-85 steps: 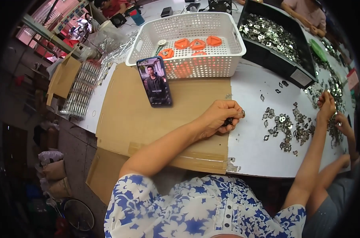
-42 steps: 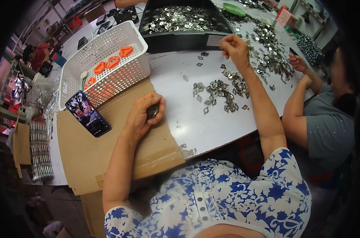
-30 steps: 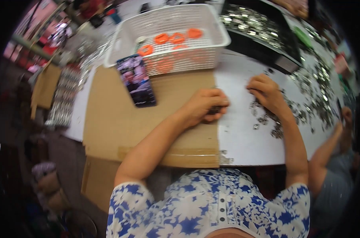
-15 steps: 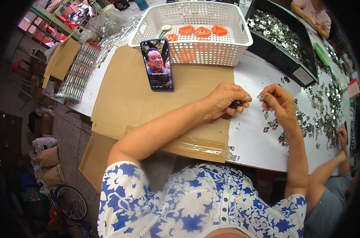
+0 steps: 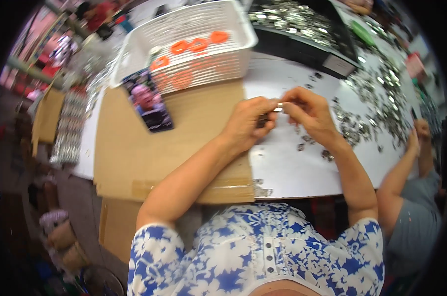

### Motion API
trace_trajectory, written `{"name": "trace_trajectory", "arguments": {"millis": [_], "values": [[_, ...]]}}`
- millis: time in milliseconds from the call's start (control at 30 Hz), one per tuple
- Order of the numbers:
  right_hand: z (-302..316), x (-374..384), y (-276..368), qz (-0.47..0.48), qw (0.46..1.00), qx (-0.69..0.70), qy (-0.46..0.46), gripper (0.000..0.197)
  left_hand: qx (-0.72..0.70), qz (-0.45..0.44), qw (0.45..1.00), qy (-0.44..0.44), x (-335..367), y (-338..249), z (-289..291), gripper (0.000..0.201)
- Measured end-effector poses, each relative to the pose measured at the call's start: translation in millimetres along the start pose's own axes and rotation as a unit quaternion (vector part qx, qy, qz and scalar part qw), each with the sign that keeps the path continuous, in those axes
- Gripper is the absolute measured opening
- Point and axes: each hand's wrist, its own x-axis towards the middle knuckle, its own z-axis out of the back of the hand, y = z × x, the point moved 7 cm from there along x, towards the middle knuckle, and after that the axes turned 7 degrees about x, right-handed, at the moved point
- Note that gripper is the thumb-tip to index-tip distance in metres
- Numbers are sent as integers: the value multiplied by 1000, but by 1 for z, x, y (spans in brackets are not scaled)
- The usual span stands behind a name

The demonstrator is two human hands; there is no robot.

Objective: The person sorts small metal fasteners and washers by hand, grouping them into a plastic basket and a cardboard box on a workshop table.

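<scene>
Over the seam between the cardboard and the white tabletop, my two hands meet. My left hand is curled closed around a few small dark metal parts, partly hidden by its fingers. Thumb and forefinger of my right hand pinch a small shiny metal piece against the left fingertips. Its exact kind is too small and blurred to tell. Loose small metal parts lie scattered on the table to the right of my right hand.
A phone leans against a white perforated basket with orange pieces inside. Behind my hands stands a black bin full of metal parts. Cardboard covers the table's left side. Another person's hand is at the right edge.
My hands were apart and have come together, the right hand's metal piece now touching the left fingertips. The whole view has shifted and turned.
</scene>
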Motion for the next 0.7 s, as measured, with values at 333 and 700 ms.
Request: {"name": "trace_trajectory", "arguments": {"millis": [333,700], "values": [[122,22,-50,149,824,-522,-160,25,-11,20,1000,9,-5,6,0,19],[67,17,-18,76,969,-229,-53,14,2,37,999,-6,-9,3,7,17]]}}
